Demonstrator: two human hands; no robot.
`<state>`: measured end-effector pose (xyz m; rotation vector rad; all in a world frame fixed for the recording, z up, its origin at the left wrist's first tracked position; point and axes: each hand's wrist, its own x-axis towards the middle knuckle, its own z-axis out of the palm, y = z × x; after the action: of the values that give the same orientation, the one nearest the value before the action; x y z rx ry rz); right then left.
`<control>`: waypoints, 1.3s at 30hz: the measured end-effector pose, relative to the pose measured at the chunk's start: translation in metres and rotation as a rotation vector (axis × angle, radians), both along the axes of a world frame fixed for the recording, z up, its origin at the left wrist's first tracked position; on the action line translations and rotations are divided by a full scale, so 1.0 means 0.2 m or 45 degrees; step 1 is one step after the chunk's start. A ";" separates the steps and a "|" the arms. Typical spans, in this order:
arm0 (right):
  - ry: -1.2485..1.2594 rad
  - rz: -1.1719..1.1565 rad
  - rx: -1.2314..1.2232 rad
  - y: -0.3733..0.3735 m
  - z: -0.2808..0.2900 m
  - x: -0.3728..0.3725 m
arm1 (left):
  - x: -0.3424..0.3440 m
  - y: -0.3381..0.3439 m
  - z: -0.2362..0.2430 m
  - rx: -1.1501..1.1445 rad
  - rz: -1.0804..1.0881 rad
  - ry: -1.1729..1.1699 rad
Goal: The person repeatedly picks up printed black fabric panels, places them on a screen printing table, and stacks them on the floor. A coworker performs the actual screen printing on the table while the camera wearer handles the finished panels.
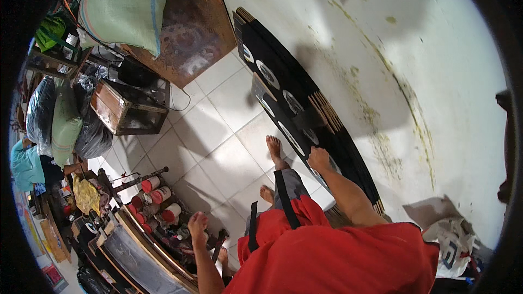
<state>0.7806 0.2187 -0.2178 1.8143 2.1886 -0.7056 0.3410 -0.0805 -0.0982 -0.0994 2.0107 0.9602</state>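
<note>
Item: stack of black panels with round cut-outs, leaning on edge against the stained white wall, foot on the tiled floor. Right hand rests fingers-together on one panel's face; grip unclear. Left hand hangs loosely open above red-and-white spools. Panels stacked; none lifted clear.

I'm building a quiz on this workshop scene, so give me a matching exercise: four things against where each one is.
Things:
1. right hand
2. left hand
3. green sack
4. red spools

Places:
A. on the floor by the left hand
B. on black panels leaning against the wall
C. atop a wooden board
D. above the workbench clutter

Pairs: 1-B, 2-D, 3-C, 4-A
</note>
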 end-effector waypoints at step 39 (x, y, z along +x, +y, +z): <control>-0.282 -0.356 -0.136 -0.58 -0.35 1.15 | 0.89 -0.63 0.09 -0.420 -0.221 -0.095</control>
<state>1.0110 0.1026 -0.2868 2.0547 1.7472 -0.6243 0.5188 -0.2063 -0.0809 -0.1360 2.0546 0.5048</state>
